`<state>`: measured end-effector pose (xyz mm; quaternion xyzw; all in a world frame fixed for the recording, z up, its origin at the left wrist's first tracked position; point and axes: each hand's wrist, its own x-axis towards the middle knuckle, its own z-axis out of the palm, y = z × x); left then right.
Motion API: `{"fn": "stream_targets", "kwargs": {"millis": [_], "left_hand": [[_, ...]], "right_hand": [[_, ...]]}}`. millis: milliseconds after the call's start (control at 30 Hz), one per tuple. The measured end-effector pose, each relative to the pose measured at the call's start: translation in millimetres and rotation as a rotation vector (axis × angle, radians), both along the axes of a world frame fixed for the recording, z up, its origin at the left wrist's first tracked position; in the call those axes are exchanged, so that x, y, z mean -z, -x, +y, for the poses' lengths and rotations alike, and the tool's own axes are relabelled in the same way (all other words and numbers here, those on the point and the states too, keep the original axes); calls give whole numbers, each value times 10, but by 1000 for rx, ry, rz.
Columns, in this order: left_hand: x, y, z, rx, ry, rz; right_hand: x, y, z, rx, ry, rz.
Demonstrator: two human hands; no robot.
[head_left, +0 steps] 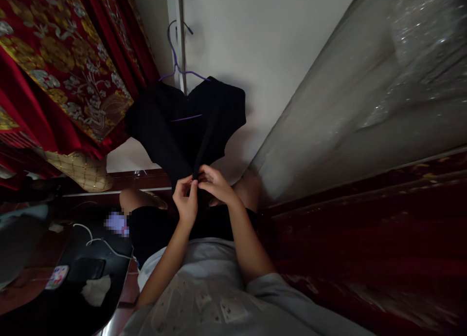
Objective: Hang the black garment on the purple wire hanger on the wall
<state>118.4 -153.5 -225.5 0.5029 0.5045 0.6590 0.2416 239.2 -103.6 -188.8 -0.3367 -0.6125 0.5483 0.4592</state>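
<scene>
A short black garment (226,112) with a deep open neckline hangs on a purple wire hanger (175,58), in front of a pale wall panel. My left hand (185,197) pinches the lower front of the garment where its two edges come together. Right beside it, my right hand (215,184) grips the same spot with thumb and fingers. The fingertips of both hands nearly touch. Whatever fastening lies between them is too dark and small to make out.
Red cloth with gold and silver embroidery (83,53) hangs at the upper left. On a dark seat at the lower left lie a white cable (105,242), a phone-like dark object (89,268) and a crumpled tissue (97,290). Clear plastic wrap (430,48) covers the panel at right.
</scene>
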Motion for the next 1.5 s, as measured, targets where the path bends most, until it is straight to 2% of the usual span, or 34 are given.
{"fn": "stream_targets", "kwargs": {"millis": [300, 367, 467, 567, 767, 833, 900, 1100, 1267, 1367, 1500], "left_hand": [[-58, 85, 56, 113, -17, -168], [-71, 117, 67, 151, -34, -103], [-193, 209, 156, 145, -143, 169], [-513, 347, 430, 59, -284, 407], [-1433, 536, 1310, -77, -485, 528], [-1636, 523, 1512, -97, -529, 532], [-1754, 491, 1631, -83, -562, 524], [-1854, 500, 1758, -25, -616, 459], [-1815, 479, 1623, -11, -663, 547], [-1791, 458, 1505, 12, -672, 559], [-1799, 473, 1453, 19, -710, 575]], "right_hand": [[32, -58, -22, 14, -78, -140], [23, -46, -33, 43, -100, -149], [-13, -29, -51, 109, -154, -146], [-60, -32, -47, 137, -171, -112], [-67, -134, 10, 12, -60, -87], [-72, -194, 20, -36, -1, -82], [-97, -264, 23, -79, 49, -85], [-159, -432, 4, -251, 157, -159], [-214, -369, -26, -226, 145, -250], [-474, -255, 36, -112, -5, -151], [-1042, -40, 370, 186, -331, 11]]}}
